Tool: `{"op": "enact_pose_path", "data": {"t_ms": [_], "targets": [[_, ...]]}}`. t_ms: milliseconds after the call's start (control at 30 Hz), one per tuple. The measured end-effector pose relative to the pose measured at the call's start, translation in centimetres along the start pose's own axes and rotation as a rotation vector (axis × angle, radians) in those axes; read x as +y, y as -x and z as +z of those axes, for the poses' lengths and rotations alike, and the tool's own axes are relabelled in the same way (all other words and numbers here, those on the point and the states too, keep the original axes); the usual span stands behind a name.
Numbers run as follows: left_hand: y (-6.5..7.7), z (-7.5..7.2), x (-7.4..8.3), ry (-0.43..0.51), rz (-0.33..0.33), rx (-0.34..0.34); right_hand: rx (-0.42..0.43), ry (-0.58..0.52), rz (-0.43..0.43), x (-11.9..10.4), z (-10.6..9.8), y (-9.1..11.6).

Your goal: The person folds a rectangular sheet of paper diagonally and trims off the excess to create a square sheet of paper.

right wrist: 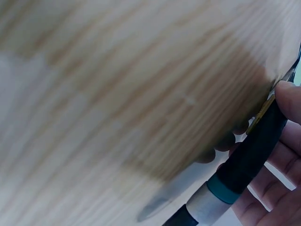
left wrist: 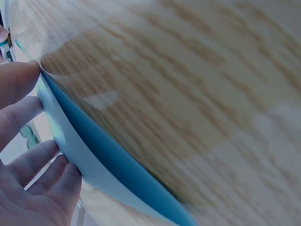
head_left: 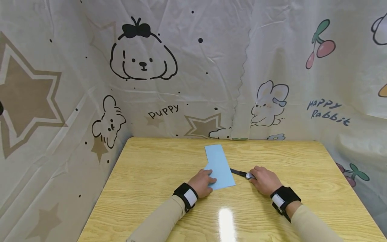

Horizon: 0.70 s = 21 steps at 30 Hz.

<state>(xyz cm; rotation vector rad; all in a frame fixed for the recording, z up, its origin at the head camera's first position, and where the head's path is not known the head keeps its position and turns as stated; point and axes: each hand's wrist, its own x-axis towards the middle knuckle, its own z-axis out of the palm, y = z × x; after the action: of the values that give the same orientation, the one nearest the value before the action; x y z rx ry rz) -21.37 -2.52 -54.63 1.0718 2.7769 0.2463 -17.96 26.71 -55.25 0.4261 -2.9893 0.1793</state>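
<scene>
A folded light blue sheet of paper (head_left: 222,171) lies on the table, its two layers bowed apart along one side in the left wrist view. My left hand (head_left: 202,183) rests at its left edge, with fingertips pressing on the paper. In the left wrist view, the fingers (left wrist: 35,160) are spread along the blue edge. My right hand (head_left: 266,179) grips a knife (head_left: 239,173) whose dark blade points left, its tip right at the paper's right edge. The right wrist view shows its black handle (right wrist: 254,146) with a teal band and grey section; the thumb rests near the front.
The wood-grain table (head_left: 157,161) extends around both hands, with a bright reflection near the front. A pale curtain (head_left: 193,67) printed with cartoon animals and stars hangs behind the table and along its sides. Black straps (head_left: 285,200) wrap both wrists.
</scene>
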Motion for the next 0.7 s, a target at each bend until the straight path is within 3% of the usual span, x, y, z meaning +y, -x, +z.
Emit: {"op": "enact_pose_path", "data": {"t_ms": [333, 700], "targets": [[0.0, -0.2, 0.0, 0.008, -0.011, -0.026, -0.006, 0.004, 0.005, 0.6, 0.1, 0.4], [0.1, -0.4, 0.1, 0.005, 0.008, -0.015, 0.009, 0.006, -0.011, -0.7, 0.3, -1.0]]}}
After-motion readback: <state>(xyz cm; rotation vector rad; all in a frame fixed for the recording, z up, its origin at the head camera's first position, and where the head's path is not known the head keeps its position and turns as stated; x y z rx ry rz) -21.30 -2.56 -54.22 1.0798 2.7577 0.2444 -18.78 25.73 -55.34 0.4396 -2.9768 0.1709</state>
